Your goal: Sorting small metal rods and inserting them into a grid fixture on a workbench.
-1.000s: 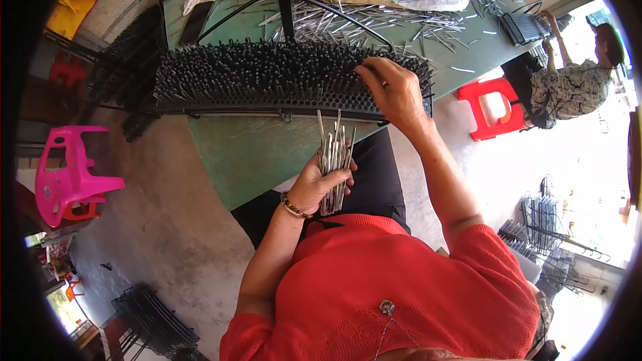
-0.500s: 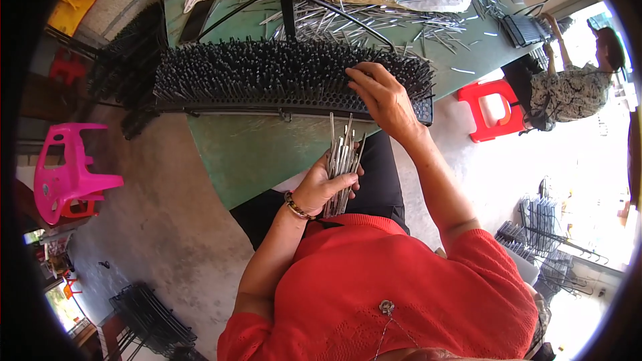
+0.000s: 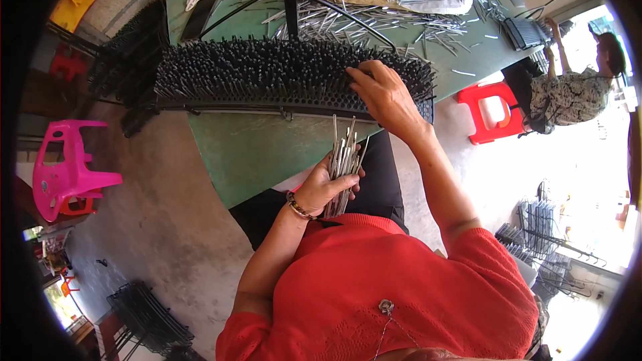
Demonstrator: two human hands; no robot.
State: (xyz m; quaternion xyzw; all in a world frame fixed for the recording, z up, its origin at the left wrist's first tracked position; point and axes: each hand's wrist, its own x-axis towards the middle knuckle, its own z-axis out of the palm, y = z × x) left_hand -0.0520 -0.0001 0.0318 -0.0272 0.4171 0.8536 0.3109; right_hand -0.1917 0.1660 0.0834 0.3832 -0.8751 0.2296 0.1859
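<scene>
The left hand (image 3: 321, 187) grips a bundle of thin metal rods (image 3: 342, 164) just off the green bench's (image 3: 261, 154) near edge. The right hand (image 3: 384, 93) rests on the black rod-filled rack (image 3: 267, 73) lying across the bench, its fingers (image 3: 358, 77) pinched narrow among the rod tips.

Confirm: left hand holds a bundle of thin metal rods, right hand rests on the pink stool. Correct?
Not quite. The left hand does hold the bundle of metal rods, but the right hand is on the dark rack of upright rods on the green table, as the head view shows.
</scene>
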